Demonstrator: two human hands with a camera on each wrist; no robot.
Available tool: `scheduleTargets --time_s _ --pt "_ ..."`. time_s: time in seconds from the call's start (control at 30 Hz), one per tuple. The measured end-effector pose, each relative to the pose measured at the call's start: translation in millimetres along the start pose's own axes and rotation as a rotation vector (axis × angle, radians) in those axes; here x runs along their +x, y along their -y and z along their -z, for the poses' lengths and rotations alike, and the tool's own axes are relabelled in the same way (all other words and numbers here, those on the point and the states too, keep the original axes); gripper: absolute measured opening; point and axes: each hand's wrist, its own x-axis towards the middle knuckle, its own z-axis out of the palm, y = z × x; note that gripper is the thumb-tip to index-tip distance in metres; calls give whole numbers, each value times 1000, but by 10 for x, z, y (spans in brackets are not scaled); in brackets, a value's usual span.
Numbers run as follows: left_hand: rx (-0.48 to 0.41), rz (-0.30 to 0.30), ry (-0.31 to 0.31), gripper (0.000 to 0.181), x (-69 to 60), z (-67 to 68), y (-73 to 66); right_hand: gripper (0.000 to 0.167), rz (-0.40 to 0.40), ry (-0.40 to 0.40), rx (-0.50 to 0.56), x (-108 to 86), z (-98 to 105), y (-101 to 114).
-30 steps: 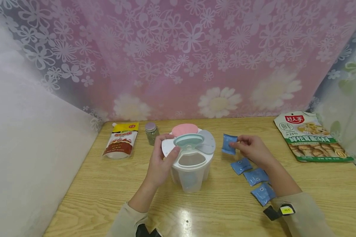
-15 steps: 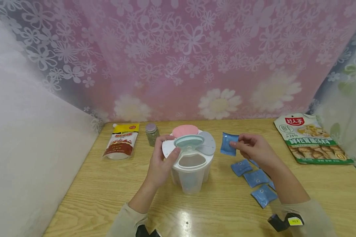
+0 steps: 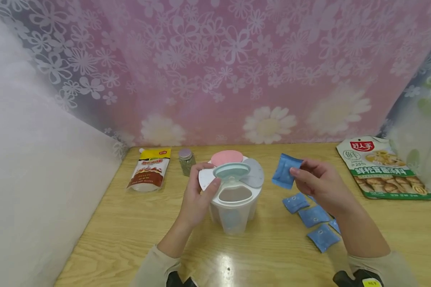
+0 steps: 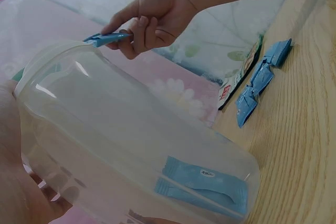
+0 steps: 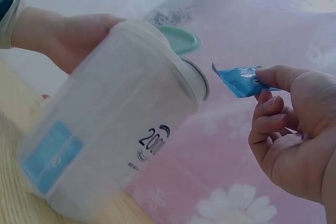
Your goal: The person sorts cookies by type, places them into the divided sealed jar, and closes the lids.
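A clear plastic storage container stands on the table, its white lid fitted with several coloured flaps. The green flap is raised, uncovering an opening at the front. My left hand grips the lid's left side, thumb on top. Inside the container lies a blue sachet, seen through the wall in the left wrist view. My right hand pinches another blue sachet between thumb and fingers, raised to the right of the container and apart from it.
Several blue sachets lie on the table below my right hand. A green-and-white mushroom pouch rests at the far right. Left of the container are a glass jar with a mauve cap and a yellow-and-brown spouted pouch.
My right hand has lifted the pinched sachet higher and turned it slightly, drifting a little to the right. My left hand keeps its hold on the container's lid.
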Motion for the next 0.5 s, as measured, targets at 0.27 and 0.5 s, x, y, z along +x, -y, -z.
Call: scheduleTargets --time_s 0.27,0.5 --pt "-22 -1 10 39 24 -18 -12 31 116 39 43 -1 -177 97" --pt "-2 10 -1 39 6 -1 -15 26 160 79 -49 91 -440 201"
